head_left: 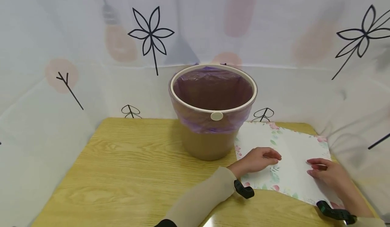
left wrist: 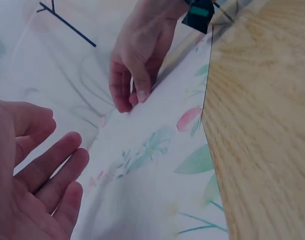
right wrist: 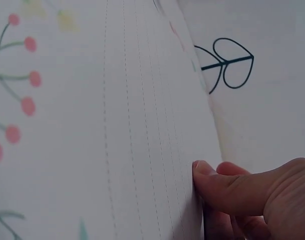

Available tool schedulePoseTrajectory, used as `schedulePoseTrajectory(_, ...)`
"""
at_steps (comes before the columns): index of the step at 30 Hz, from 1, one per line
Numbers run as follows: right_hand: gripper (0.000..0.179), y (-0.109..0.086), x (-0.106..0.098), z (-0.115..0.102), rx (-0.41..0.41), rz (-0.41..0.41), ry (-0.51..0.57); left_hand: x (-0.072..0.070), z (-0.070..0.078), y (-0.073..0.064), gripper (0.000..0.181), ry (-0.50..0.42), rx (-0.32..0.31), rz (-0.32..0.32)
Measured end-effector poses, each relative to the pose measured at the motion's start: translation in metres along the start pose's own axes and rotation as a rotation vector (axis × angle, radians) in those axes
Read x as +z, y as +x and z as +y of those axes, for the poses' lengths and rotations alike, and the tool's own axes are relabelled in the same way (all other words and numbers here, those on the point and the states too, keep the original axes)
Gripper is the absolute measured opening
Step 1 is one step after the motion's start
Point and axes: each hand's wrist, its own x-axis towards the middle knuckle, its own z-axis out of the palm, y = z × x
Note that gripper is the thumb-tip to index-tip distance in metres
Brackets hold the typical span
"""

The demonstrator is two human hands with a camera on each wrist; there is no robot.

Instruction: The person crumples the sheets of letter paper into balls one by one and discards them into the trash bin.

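Note:
A white sheet of paper (head_left: 292, 152) with a floral border lies on the table's right side, its surface slightly bent. In the right wrist view, faint dashed lines run down the paper (right wrist: 142, 120). My right hand (head_left: 330, 174) is at the sheet's right part; its thumb (right wrist: 217, 185) lies on top at an edge with fingers behind, pinching the paper. My left hand (head_left: 259, 159) hovers over the left part, fingers loosely bent and holding nothing. The left wrist view shows this left hand (left wrist: 37, 175) palm up beside the paper, apart from it.
A brown waste bin (head_left: 210, 142) with a pale rim and a purple liner bag (head_left: 201, 123) stands at the table's back, left of the paper. The wooden table (head_left: 122, 172) extends to the left. A white patterned cloth (head_left: 198, 23) hangs behind and around it.

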Motion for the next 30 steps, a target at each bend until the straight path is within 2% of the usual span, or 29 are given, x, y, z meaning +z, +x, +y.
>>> schedulePoseTrajectory(4, 0.064, 0.003, 0.002, 0.0, 0.001, -0.003, 0.007, 0.001, -0.013, 0.004, 0.016, 0.059, -0.016, 0.012)
schedulePoseTrajectory(7, 0.065, 0.003, 0.001, -0.001, 0.0, -0.004, 0.019, 0.001, -0.022, 0.006, 0.02, 0.183, 0.021, 0.015)
schedulePoseTrajectory(10, 0.066, 0.0, -0.001, -0.001, -0.016, 0.001, 0.022, 0.002, -0.025, 0.007, 0.026, 0.303, 0.076, 0.008)
schedulePoseTrajectory(14, 0.068, -0.004, -0.002, -0.002, -0.074, 0.012, 0.004, 0.003, -0.024, 0.006, 0.034, 0.378, 0.098, -0.002)
schedulePoseTrajectory(17, 0.069, -0.007, 0.0, -0.005, -0.115, 0.006, 0.012, 0.003, -0.024, 0.005, 0.037, 0.365, 0.106, -0.006)
schedulePoseTrajectory(20, 0.07, -0.01, 0.005, -0.01, -0.139, -0.013, 0.037, 0.004, -0.023, 0.004, 0.042, 0.313, 0.108, -0.006)
schedulePoseTrajectory(25, 0.074, -0.015, 0.014, -0.02, -0.137, -0.032, 0.038, 0.006, -0.021, 0.004, 0.056, 0.245, 0.079, 0.014)
schedulePoseTrajectory(30, 0.072, -0.022, 0.022, -0.029, -0.148, -0.043, 0.103, 0.006, -0.019, 0.003, 0.064, 0.18, 0.024, 0.029)
